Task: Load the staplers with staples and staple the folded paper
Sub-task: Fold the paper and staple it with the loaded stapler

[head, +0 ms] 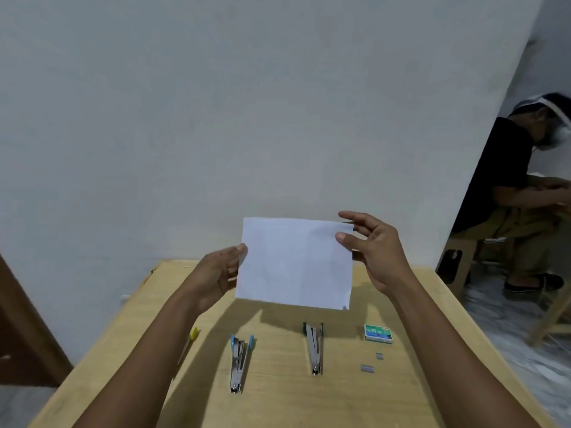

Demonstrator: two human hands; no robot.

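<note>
A white sheet of paper (295,262) is held up in the air above the wooden table (278,396). My left hand (216,273) pinches its left edge and my right hand (375,245) pinches its upper right edge between thumb and fingers. Below it on the table lie two staplers, both swung open: a blue-handled stapler (238,362) on the left and a dark-handled stapler (314,347) in the middle. A green staple box (378,333) sits to the right, with two loose staple strips (367,368) just in front of it.
A yellow-tipped pen (190,341) lies near the table's left edge. The table stands against a white wall. Another person (522,193) sits on a stool at the far right, beyond the table's right edge. A brown door shows at the lower left.
</note>
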